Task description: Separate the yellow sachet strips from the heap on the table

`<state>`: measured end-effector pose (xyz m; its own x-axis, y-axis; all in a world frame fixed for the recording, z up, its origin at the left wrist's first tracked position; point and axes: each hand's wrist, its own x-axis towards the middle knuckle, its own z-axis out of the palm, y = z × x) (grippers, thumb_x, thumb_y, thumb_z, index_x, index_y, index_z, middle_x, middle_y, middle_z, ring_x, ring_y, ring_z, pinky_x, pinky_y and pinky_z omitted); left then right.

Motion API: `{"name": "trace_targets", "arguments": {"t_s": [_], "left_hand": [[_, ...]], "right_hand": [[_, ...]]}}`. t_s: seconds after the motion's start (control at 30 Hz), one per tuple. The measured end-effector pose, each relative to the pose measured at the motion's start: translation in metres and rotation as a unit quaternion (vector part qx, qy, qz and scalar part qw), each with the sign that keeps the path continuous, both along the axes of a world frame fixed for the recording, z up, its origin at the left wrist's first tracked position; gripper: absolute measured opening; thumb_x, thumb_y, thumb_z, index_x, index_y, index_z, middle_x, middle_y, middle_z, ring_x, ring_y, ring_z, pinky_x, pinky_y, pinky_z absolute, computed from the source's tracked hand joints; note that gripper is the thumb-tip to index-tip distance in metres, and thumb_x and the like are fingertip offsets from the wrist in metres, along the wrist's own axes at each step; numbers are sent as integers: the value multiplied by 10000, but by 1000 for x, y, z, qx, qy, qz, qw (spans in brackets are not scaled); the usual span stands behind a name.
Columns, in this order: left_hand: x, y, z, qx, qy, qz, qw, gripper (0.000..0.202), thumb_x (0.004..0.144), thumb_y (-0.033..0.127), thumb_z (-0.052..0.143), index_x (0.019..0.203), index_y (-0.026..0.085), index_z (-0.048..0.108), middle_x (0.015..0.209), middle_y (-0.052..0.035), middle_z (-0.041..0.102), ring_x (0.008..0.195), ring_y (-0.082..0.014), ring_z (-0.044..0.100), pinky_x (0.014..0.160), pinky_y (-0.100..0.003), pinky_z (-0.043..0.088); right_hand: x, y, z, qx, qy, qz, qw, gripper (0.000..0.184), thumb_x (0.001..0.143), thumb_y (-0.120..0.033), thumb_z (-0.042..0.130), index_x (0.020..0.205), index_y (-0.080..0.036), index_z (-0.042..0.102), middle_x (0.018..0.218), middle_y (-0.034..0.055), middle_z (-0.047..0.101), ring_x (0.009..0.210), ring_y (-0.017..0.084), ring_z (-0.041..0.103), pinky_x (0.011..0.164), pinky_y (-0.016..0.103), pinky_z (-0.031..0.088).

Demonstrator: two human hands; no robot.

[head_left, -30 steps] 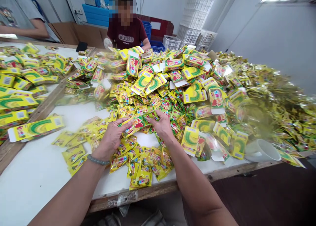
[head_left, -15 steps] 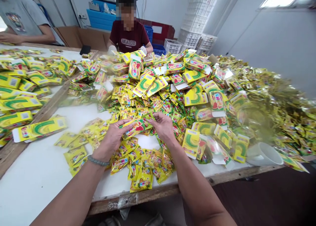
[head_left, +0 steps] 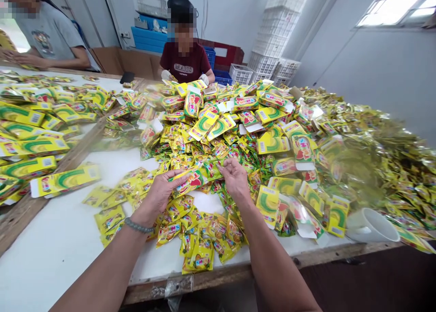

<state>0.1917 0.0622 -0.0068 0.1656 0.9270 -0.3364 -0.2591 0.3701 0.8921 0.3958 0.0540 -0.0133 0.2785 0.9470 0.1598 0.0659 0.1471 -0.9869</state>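
My left hand is closed round a small yellow, green and red printed carton, thumb on top, over the table's middle. At the carton's right end is a shiny green sachet, and the fingers of my right hand pinch it. Whether part of the sachet sits inside the carton I cannot tell. Below my hands lie loose yellow sachets. Behind them rises a heap of green and yellow sachets, with cartons on top.
A white cup-like container lies tilted at the right table edge. A large sachet pile stretches along the right. A wooden strip divides the table; cartons lie beyond it. Two people work across the table, one in a maroon shirt.
The view has shifted slightly, so the scene sits lower and further right. My right hand has drawn a little away from my left, and more of the green sachet shows between them.
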Motion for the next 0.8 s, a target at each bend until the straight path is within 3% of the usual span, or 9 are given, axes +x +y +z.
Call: {"name": "trace_targets", "arguments": {"t_s": [0.13,0.23,0.4,0.5,0.67,0.8], "left_hand": [[2,0,0,-12,-20,3,1000,548,523,313,921,1014,145,744,891,-69,790,728,-177,728,719,-269,578],[4,-2,3,-21,-19,4,1000,533,517,301,927,995,148,746,844,-61,791,701,-169,725,689,-252,580],[1,0,2,-9,-22,24,999,513,477,300,940,935,157,760,828,-46,791,708,-164,726,685,-231,577],[-3,1,1,-1,-4,-5,1000,480,500,307,932,924,156,765,829,-45,790,693,-158,722,670,-221,573],[-7,-1,8,-66,-7,-62,996,422,466,270,945,826,149,763,689,-38,764,543,-153,680,515,-217,553],[-8,0,9,-80,-27,-73,994,420,439,236,951,800,146,758,680,-47,762,535,-164,683,506,-233,568]], "right_hand": [[-2,2,-1,-36,116,1,993,396,642,-465,758,758,-221,469,628,-63,435,551,101,417,516,247,470],[-3,3,-2,-45,123,-2,991,381,625,-473,766,749,-200,531,646,-42,493,575,105,453,522,237,451],[5,2,-3,15,-31,-8,999,241,715,-400,710,678,-186,607,612,-30,530,563,109,457,546,239,383],[10,1,-2,37,-116,19,992,167,757,-359,670,711,-199,683,662,-5,625,611,144,532,598,267,423],[21,1,6,103,-193,67,973,116,783,-270,649,738,-214,740,734,22,680,714,169,609,706,288,478],[22,-1,10,153,-236,71,957,129,837,-234,632,783,-209,747,738,29,662,723,163,613,700,278,484]]}}
